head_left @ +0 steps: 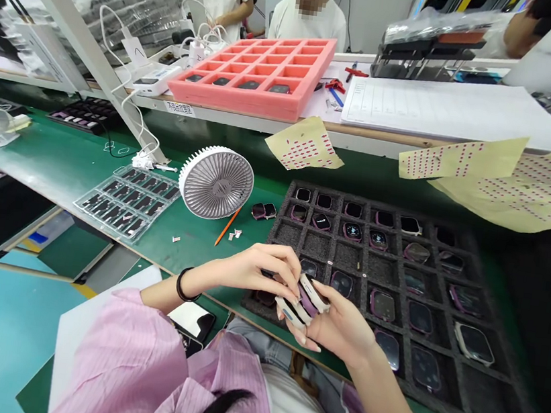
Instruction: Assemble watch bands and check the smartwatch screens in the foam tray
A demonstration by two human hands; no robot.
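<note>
- Stacked watch cases [313, 296]: held between the hands above the near edge of the foam tray [487, 391], toward its left corner; long edges slant roughly along that edge.
- Right hand [344, 320]: clamped around the stack.
- Left hand [275, 267]: fingers against its opposite side; thumb hidden, pinch indeterminable.
- Tray's far right corner: lost in shadow.

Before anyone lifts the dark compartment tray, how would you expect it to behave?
The dark tray may flex a little, since its rough texture looks like foam. The many watch bodies in it probably make it heavier than foam alone. Open on top, it could let them slide out if tilted.
</note>
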